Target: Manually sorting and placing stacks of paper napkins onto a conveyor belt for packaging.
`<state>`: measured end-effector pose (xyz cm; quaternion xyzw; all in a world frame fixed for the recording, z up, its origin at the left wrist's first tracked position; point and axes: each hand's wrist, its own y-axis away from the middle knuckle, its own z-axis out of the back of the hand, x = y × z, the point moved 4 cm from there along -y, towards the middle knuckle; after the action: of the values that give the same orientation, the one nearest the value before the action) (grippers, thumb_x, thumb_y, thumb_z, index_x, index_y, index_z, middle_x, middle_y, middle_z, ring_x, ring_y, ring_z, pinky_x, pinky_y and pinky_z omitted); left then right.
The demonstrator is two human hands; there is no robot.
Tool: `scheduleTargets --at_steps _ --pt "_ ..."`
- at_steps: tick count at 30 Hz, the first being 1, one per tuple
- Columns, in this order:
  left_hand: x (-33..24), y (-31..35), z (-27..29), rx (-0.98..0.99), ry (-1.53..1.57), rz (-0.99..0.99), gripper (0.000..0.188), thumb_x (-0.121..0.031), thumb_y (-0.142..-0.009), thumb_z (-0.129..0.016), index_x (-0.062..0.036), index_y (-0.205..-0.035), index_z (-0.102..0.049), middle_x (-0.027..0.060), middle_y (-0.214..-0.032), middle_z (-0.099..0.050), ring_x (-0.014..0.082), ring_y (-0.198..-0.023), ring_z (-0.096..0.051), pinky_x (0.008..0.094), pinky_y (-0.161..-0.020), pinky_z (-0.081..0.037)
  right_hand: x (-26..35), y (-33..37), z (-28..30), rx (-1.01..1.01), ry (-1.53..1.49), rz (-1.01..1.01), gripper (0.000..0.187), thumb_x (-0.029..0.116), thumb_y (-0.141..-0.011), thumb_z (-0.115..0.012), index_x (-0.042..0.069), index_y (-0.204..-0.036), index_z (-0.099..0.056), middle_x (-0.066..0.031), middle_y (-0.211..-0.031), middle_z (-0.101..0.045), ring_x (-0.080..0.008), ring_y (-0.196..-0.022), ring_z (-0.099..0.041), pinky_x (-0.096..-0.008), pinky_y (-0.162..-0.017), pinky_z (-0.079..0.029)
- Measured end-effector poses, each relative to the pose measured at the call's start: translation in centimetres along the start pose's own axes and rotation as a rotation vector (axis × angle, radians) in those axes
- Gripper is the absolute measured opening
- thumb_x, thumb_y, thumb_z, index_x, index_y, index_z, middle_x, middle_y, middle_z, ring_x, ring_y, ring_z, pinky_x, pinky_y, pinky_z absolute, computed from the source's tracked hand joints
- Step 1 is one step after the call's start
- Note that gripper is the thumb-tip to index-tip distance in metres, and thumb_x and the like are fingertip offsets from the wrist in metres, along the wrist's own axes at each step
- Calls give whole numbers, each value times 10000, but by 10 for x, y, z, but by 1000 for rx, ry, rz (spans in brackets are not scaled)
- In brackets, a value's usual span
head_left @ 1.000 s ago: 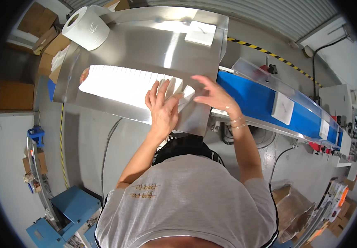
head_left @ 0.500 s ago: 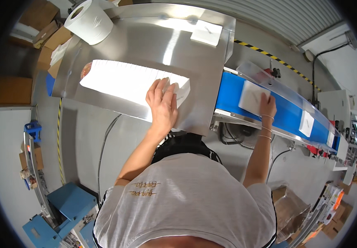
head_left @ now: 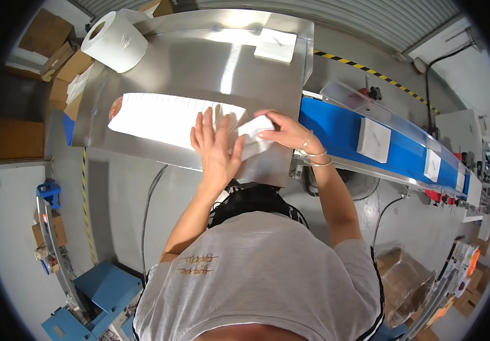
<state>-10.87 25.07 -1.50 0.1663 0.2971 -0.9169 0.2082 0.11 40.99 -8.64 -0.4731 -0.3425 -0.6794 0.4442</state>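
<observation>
left of the blue belt [head_left: 336, 122], i rest my spread left hand [head_left: 215, 149] on the packet row [head_left: 159, 116], my right hand [head_left: 292, 134] pinching the end packet [head_left: 254, 128].

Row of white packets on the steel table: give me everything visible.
The row of white packets is a long block of thin, flat pieces packed on edge, fine seams showing between them; paper or film, I can't tell. It lies on the steel table, slanting slightly down toward the right. A reddish-brown object sits at its left end. The left hand rests across its right part; the right hand grips a white packet at that end.
</observation>
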Motion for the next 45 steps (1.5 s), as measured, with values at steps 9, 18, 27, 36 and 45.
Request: scheduleTargets --at_steps 9,18,27,36,45 --pt "19 7 -3 -75 53 -56 315 50 -751 -635 -52 -1048 -659 126 -1248 -516 351 -1199 -431 489 -1003 -312 -110 125 118 -813 437 -826 638 417 -830 -646 46 -1310 -447 -175 -1193 -565 -351 -1027 -554 -482 -871 -443" --pt "18 8 -4 -13 41 -90 280 19 -741 -640 -68 -1005 -678 127 -1294 -495 367 -1265 -377 508 -1046 -235 18 21 21 -252 155 -18 529 150 -777 -728 84 -1260 -521 -93 -1260 -526 -243 -1138 -526 -318 -937 -444" --pt "33 4 0 -9 63 -3 350 -19 -779 -633 -66 -1125 -627 174 -1356 -423 397 -1275 -343 509 -1046 -256 -26 16 11 -285 -360 -33 319 190 -884 -663 11 -1114 -534 -7 -967 -583 -65 -868 -523 -243 -755 -465" --pt "30 3 3 -70 85 -25 305 63 -728 -614 -67 -997 -674 116 -1285 -493 369 -1245 -385 498 -1035 -261 -67 123 112 -1099 1019 -536 421 304 -799 -706 32 -1096 -585 -160 -958 -645 -326 -876 -596 -422 -776 -478" --pt "25 -3 10 133 102 -70 280 -21 -737 -638 -96 -1004 -678 157 -1412 -382 407 -1352 -249 560 -1080 -130 10 -28 -13 -21 71 70 506 176 -791 -735 73 -1241 -526 -84 -1199 -572 -186 -1109 -540 -300 -939 -439"
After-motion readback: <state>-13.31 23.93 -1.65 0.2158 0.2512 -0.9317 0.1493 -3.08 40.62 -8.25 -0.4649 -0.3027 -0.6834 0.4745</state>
